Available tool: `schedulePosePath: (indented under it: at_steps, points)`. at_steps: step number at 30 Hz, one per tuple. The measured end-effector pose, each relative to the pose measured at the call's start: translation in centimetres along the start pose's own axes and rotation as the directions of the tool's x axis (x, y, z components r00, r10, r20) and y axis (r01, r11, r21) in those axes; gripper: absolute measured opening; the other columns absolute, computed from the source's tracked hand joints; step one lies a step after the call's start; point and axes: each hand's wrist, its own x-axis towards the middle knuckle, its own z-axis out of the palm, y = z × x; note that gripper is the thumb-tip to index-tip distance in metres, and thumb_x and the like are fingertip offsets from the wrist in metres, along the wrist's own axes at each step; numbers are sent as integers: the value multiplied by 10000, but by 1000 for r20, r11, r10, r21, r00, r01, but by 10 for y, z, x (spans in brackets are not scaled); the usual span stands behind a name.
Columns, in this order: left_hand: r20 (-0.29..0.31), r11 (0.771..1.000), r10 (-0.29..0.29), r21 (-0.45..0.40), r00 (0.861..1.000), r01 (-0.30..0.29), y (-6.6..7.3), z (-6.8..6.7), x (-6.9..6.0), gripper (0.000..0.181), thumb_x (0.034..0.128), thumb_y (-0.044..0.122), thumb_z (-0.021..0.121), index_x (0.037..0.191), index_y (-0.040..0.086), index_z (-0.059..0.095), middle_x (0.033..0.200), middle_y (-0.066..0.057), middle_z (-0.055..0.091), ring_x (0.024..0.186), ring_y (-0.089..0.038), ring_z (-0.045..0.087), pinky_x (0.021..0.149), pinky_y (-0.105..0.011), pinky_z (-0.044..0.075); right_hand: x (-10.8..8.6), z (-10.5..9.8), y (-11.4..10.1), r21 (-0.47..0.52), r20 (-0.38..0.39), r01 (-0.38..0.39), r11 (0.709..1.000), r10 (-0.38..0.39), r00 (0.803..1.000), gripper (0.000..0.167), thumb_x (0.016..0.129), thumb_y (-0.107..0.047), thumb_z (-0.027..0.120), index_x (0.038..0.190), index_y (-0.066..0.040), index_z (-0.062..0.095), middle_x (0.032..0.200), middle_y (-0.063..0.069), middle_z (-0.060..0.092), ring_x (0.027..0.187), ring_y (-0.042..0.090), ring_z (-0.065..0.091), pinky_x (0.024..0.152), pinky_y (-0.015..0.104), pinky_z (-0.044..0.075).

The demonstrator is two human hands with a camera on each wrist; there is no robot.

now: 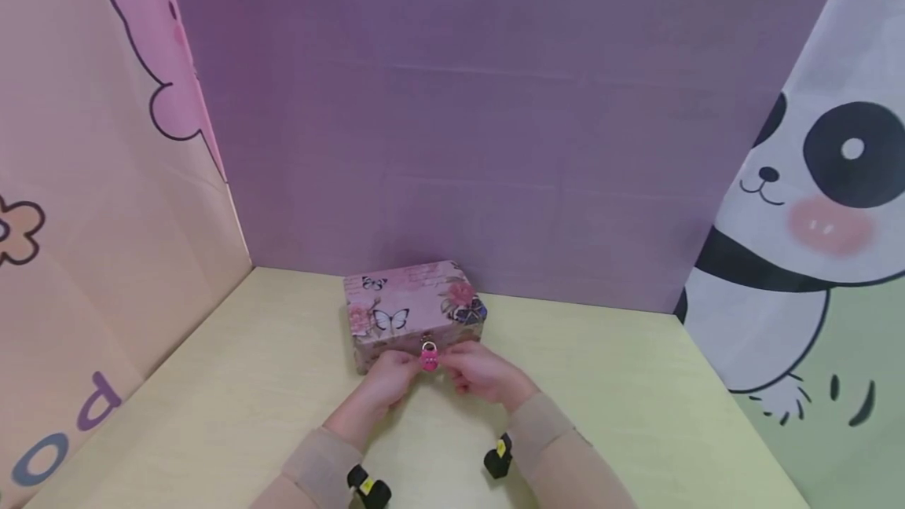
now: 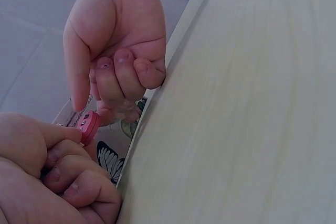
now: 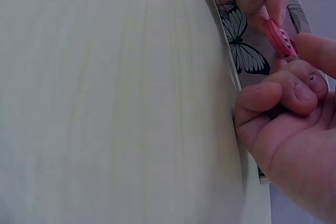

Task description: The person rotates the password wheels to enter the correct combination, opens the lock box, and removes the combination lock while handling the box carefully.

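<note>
A pink combination padlock [image 1: 429,358] hangs by its shackle from the front clasp of a pink box [image 1: 417,301] printed with butterflies and roses. The box's lid is down. My left hand [image 1: 393,377] pinches the padlock from the left between thumb and forefinger, its other fingers curled. From the other side, my right hand [image 1: 488,374] has its thumb and forefinger at the padlock, the remaining fingers folded. Number dials show on the padlock [image 2: 88,127] in the left wrist view. In the right wrist view the padlock [image 3: 282,40] sits between both hands' fingertips.
The box stands at the back of a pale wood-grain table [image 1: 601,399], near a purple backdrop [image 1: 452,116]. Printed panels flank the table, a panda panel [image 1: 799,258] on the right and a pink panel [image 1: 127,218] on the left. Black wrist devices sit at both sleeves.
</note>
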Motion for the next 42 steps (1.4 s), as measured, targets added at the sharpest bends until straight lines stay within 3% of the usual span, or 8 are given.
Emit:
schedulePosePath:
  at_steps: [4, 8, 27, 35, 42]
  points:
    - [4, 1000, -6, -3, 1000, 6, 0, 0, 0, 321, 981, 130, 608, 673, 93, 523, 535, 89, 338, 420, -60, 285, 404, -228, 249, 0, 3, -2, -4, 1, 8, 1000, -8, 1000, 103, 1028, -100, 556, 981, -26, 609, 668, -15, 357, 567, 131, 321, 554, 277, 300]
    - [8, 1000, -1, -5, 1000, 1, 0, -1, 0, 384, 977, 125, 606, 633, 161, 440, 538, 88, 335, 426, -60, 283, 413, -230, 249, 0, 6, -3, -5, 4, 10, 1000, -10, 1000, 103, 1027, -79, 545, 949, -34, 594, 659, -13, 357, 565, 133, 326, 550, 282, 296]
    - [14, 1000, 3, -1, 1000, -3, 0, 0, 0, 370, 980, 123, 605, 643, 153, 457, 535, 89, 329, 417, -58, 276, 403, -227, 243, 1, 8, -5, -49, -29, -26, 998, 25, 999, 132, 1023, -78, 525, 935, 5, 578, 657, -1, 378, 565, 155, 352, 545, 289, 319]
    - [10, 1000, 5, -1, 1000, -5, -1, -1, 1, 353, 969, 108, 604, 644, 145, 472, 536, 89, 334, 421, -59, 283, 409, -229, 248, 1, 9, -6, -52, -33, -33, 998, 31, 999, 179, 1021, -93, 525, 845, -61, 513, 653, -3, 381, 563, 161, 358, 539, 289, 325]
    - [6, 1000, 5, -10, 1000, -5, -2, -1, 2, 348, 961, 95, 598, 642, 141, 467, 537, 90, 339, 422, -58, 286, 406, -227, 250, 3, 9, -4, -59, -39, -33, 998, 31, 999, 181, 1028, -104, 515, 859, -42, 526, 645, -2, 394, 547, 157, 369, 526, 284, 341]
